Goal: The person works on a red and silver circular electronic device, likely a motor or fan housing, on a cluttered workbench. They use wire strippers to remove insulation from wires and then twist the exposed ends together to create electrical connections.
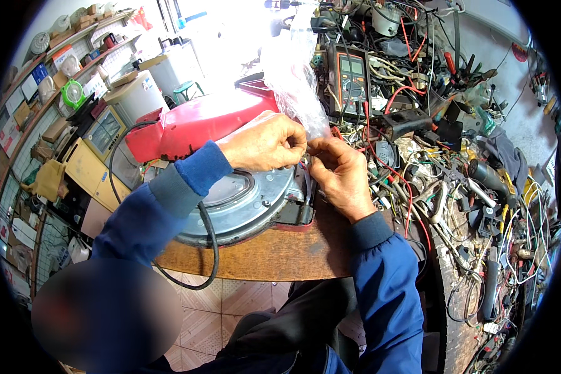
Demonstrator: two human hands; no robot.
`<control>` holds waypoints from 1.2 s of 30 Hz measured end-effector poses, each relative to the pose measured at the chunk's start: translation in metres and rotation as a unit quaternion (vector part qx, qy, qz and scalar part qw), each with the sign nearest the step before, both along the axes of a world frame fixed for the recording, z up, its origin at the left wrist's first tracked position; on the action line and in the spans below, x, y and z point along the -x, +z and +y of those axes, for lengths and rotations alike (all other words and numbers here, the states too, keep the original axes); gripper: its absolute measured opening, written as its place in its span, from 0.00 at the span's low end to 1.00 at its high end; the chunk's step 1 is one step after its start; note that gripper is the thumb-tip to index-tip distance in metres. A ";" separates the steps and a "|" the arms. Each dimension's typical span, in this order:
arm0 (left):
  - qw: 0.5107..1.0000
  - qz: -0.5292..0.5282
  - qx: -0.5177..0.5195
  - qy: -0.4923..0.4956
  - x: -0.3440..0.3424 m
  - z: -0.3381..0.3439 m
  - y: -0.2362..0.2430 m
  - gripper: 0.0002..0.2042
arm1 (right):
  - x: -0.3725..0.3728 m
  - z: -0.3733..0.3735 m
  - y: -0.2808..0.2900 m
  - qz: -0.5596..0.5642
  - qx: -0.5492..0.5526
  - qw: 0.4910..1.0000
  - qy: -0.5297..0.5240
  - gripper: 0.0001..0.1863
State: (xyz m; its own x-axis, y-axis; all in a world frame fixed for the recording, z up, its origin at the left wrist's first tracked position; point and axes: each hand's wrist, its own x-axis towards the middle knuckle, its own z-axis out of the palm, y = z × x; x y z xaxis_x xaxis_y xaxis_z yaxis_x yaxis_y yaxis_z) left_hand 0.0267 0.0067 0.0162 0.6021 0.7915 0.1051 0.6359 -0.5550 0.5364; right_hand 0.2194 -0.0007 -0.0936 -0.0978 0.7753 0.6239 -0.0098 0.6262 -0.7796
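Note:
On the wooden bench [255, 254] a round grey metal appliance body [230, 218] with a black cable [212, 243] has a red housing [171, 129] behind it. My left hand [269, 143] is closed above the metal body's back part. My right hand [340, 174] meets it at the body's right side, thumb and index finger pinched. Whatever is between the fingertips of both hands is too small to make out. A crumpled clear plastic bag [296, 81] hangs just behind them.
A multimeter [349, 81] with red leads sits among tangled wires and tools [480, 206] along the right. Cluttered shelves [62, 56], white appliances [131, 93] and a cream cabinet [93, 171] stand at the left. Tiled floor [243, 299] shows below the bench.

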 end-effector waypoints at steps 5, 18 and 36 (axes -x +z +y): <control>1.000 0.005 0.017 0.010 0.002 0.003 -0.004 0.05 | -0.003 -0.010 0.013 -0.102 -0.065 0.991 -0.061 0.11; 0.998 -0.038 0.047 0.023 0.003 0.000 -0.007 0.05 | -0.005 -0.007 0.014 0.081 0.190 0.971 0.118 0.07; 0.988 0.012 0.151 0.019 -0.001 0.005 0.013 0.11 | -0.006 -0.009 0.007 -0.069 0.081 0.993 0.046 0.07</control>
